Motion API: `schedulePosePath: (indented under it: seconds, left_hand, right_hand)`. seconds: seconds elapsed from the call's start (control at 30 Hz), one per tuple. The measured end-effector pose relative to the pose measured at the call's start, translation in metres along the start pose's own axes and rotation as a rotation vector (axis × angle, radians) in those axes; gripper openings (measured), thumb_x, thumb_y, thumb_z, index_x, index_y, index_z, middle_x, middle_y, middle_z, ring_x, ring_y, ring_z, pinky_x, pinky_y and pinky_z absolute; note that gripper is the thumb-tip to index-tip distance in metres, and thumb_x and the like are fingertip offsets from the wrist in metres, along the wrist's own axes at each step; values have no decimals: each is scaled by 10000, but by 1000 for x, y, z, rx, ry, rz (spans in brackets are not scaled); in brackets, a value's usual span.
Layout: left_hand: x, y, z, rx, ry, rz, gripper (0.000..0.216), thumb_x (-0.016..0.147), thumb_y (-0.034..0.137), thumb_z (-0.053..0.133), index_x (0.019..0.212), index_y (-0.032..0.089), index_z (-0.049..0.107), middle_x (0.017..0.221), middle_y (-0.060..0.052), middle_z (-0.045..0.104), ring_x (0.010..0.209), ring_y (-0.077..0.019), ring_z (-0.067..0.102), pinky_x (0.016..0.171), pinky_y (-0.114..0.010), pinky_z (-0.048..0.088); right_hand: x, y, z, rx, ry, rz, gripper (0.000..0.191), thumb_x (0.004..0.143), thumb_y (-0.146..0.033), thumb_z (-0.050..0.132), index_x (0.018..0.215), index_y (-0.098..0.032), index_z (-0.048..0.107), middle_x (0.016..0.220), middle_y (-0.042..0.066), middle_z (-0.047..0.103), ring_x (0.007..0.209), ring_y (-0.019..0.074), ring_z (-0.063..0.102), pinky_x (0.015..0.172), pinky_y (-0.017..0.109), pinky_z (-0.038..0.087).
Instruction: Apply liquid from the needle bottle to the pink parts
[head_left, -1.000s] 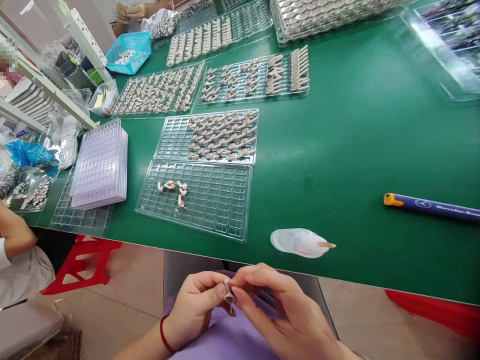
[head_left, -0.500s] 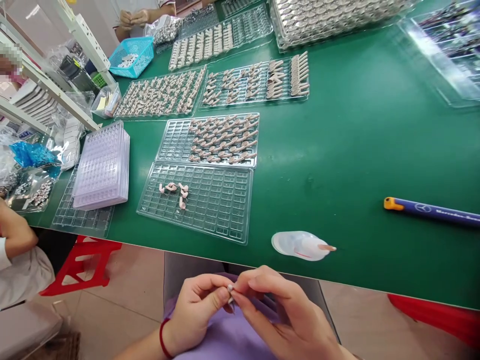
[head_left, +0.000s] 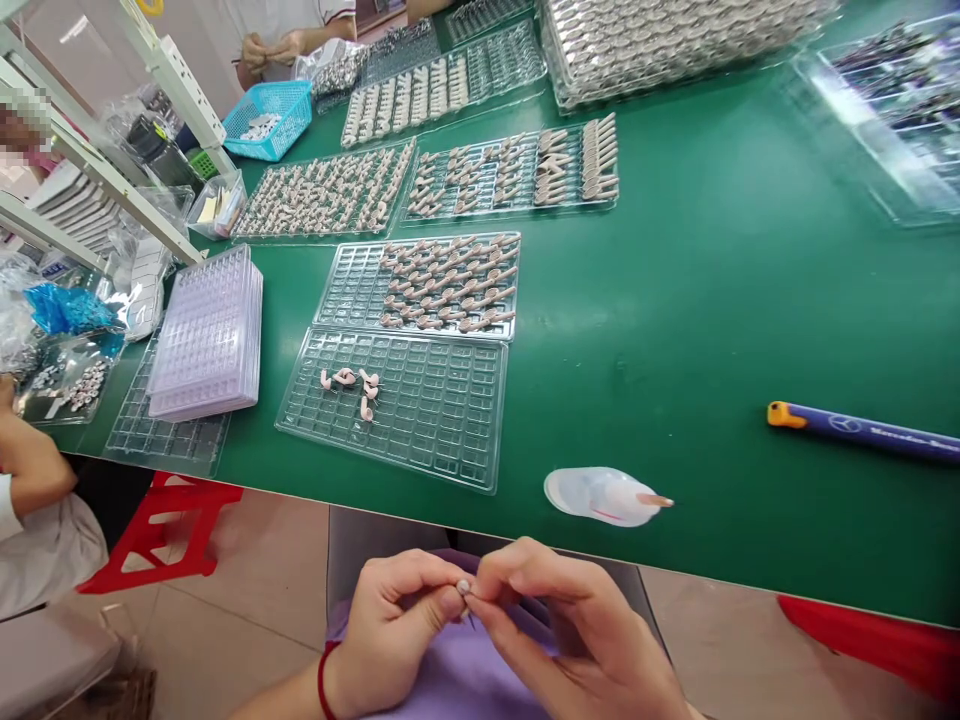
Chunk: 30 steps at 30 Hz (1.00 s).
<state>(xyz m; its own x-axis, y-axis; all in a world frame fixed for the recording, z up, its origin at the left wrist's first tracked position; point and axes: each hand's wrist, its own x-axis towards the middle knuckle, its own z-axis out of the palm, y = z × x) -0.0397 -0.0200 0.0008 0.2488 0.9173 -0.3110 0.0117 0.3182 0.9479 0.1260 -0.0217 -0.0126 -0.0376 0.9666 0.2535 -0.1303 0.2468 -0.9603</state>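
Observation:
Above my lap, my left hand (head_left: pixel 397 620) pinches a small pale earbud part (head_left: pixel 463 588) between thumb and forefinger. The fingertips of my right hand (head_left: pixel 559 620) close on the same part from the other side. A round light face shows between the fingers, with a thin dark strand below; the rest is hidden. Beyond the hands lies a clear plastic tray (head_left: pixel 420 440) holding several pinkish earbud pieces (head_left: pixel 367 390) with fine wires. A translucent squeeze bottle (head_left: pixel 600 495) with a brownish tip rests on its side near the table edge.
Trays of stemmed earbud shells (head_left: pixel 450 280) stand behind on the green table (head_left: pixel 675 300). To the left is a stack of clear trays (head_left: pixel 206 335), farther back a blue basket (head_left: pixel 274 120). A blue-and-orange box cutter (head_left: pixel 855 428) lies right. Other people sit left and across.
The earbud part has turned slightly, so its round face shows more plainly between my fingertips. Both hands stay in almost the same place; the view has shifted a little.

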Motion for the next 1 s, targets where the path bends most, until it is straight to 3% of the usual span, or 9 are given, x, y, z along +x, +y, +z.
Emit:
schedulePosePath:
  seconds: [0.1, 0.2, 0.33, 0.57, 0.67, 0.83, 1.0]
  left_hand:
    - [0, -2, 2, -216, -6, -122, 236, 820, 397, 733, 827, 168, 787, 716, -51, 722, 630, -121, 601, 641, -223, 494]
    - [2, -4, 3, -305, -5, -139, 231, 822, 391, 735, 833, 165, 781, 697, -54, 726, 657, -133, 621, 645, -225, 500]
    - [3, -6, 2, -325, 3, -140, 234, 817, 385, 742, 830, 154, 776, 682, -62, 730, 649, -141, 630, 638, -237, 499]
    - [3, -8, 3, -377, 36, -172, 290, 751, 423, 795, 789, 137, 765, 637, -63, 716, 619, -149, 627, 606, -251, 491]
    - [5, -7, 5, -458, 21, -230, 321, 707, 436, 826, 773, 129, 762, 613, -61, 708, 588, -140, 626, 573, -237, 484]
    - [8, -6, 5, -601, -59, -345, 338, 679, 432, 849, 743, 116, 748, 607, -61, 706, 548, -115, 621, 506, -193, 465]
    - [8, -8, 4, -642, -89, -347, 325, 704, 415, 837, 761, 110, 741, 601, -51, 694, 540, -107, 614, 500, -187, 471]
  right_hand:
    - [1, -1, 0, 255, 52, 274, 240, 857, -153, 658, 987, -303, 523, 797, -30, 669, 671, 107, 652, 640, 239, 575]
    - [4, 1, -2, 524, 25, 608, 206, 851, -307, 706, 974, -262, 547, 809, -7, 695, 682, 122, 673, 666, 273, 577]
    - [8, 4, -3, 679, 40, 766, 285, 787, -363, 770, 944, -211, 587, 784, 8, 702, 671, 122, 659, 684, 290, 561]
    - [9, 0, 1, 681, 45, 756, 315, 757, -406, 781, 898, -195, 595, 748, 17, 682, 638, 136, 637, 649, 317, 560]
    - [9, 1, 0, 608, 29, 653, 285, 820, -453, 702, 797, -195, 586, 697, 4, 620, 615, 125, 601, 605, 288, 545]
    - [10, 4, -7, 314, -13, 450, 428, 941, -471, 508, 623, -185, 537, 621, -2, 492, 562, 100, 497, 525, 214, 486]
    - [12, -1, -6, 144, -30, 270, 121, 897, -294, 620, 805, -222, 588, 771, 18, 603, 702, 125, 631, 626, 206, 565]
